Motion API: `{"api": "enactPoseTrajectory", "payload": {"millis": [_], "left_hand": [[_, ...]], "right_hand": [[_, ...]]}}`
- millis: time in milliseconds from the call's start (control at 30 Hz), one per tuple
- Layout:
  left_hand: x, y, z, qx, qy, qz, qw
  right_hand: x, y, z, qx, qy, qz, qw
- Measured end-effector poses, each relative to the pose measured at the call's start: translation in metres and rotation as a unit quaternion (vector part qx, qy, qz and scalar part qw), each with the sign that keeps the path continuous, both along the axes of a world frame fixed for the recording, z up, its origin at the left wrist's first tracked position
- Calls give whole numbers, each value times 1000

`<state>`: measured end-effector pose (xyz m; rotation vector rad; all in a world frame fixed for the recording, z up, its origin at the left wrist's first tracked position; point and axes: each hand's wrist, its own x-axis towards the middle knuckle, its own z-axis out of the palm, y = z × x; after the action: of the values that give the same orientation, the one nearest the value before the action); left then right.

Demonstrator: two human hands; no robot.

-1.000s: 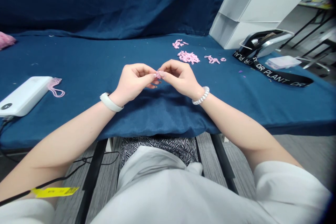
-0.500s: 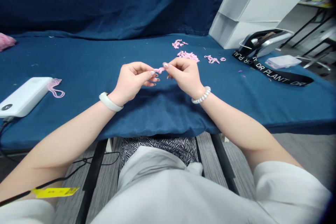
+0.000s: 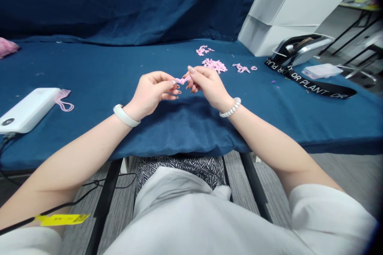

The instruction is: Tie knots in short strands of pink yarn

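Note:
A short pink knotted cord (image 3: 182, 81) stretches between my two hands above the front of the blue-covered table (image 3: 98, 71). My left hand (image 3: 154, 89) pinches its left end between thumb and index finger, the other fingers loosely curled. My right hand (image 3: 206, 83) is closed on the right end, thumb over the fingers. Just behind my right hand lies a pile of small knotted pink cords (image 3: 214, 65). A smaller pink pile (image 3: 203, 50) sits farther back, and a few more knotted cords (image 3: 241, 67) are to the right.
At left a white power bank (image 3: 31, 107) lies with pink cord loops (image 3: 64, 100) by its end and a cable attached. A pink bundle (image 3: 7, 48) is at the far left. On the right are a black lettered strap (image 3: 317, 85), a bag (image 3: 302, 50), a clear box (image 3: 322, 70) and white boxes (image 3: 299, 4).
My right thumb and fingers have shifted slightly on the cord's right end, and more of the knot shows. My left hand has barely moved.

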<state>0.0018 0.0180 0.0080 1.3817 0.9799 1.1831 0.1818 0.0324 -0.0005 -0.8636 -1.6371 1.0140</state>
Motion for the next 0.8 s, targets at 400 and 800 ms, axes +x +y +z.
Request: {"api": "enactPoseTrajectory", "payload": {"millis": [400,800], "left_hand": [[1,-1,0,-50,-30,-57,997],[2,-1,2,-98,-54,-48,993]], "right_hand": [[-3,-4,-1,4,-6,100,995],[-6,-7,-3,-18,26,68,997]]}}
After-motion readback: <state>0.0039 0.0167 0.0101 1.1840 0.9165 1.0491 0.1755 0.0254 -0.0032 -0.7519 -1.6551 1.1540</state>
